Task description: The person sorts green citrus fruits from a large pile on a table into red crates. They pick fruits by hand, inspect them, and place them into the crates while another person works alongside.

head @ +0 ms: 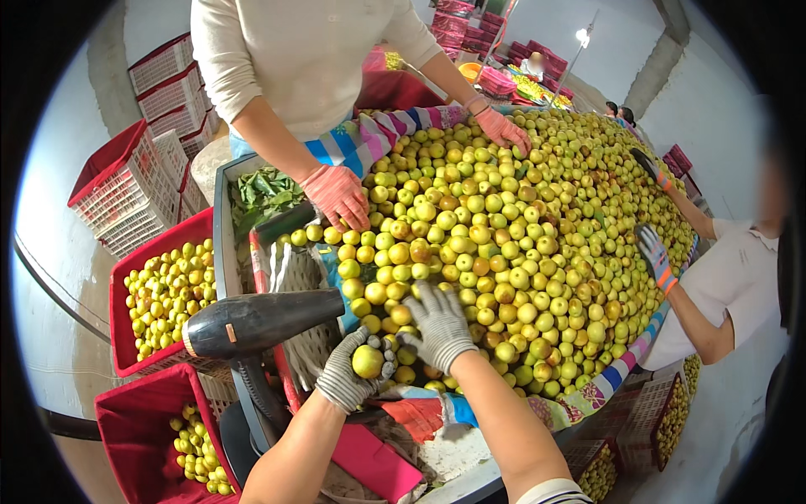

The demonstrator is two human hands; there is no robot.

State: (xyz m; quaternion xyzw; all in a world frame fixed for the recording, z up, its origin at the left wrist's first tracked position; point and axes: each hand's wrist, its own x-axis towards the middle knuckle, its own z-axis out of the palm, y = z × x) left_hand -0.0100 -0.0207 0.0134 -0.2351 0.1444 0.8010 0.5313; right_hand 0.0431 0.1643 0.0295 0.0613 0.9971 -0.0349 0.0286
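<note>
My left hand (354, 372), in a grey striped knit glove, holds a round yellow-green fruit (368, 361) that looks like a jujube. My right hand (441, 327), gloved alike, lies fingers spread on the near side of a large heap of such fruits (504, 252). Left of my hands a black hair dryer (264, 321) points its nozzle toward the heap. Beneath the heap's rim runs a striped cloth (604, 384).
Opposite me, a co-worker's pink-gloved hands (337, 195) rest on the fruit; another worker's gloved hand (655, 255) is at right. Red-lined crates (160, 264) (145, 435) of fruit stand left. Green leaves (264, 195) fill the table's corner. A pink flat object (374, 463) lies near me.
</note>
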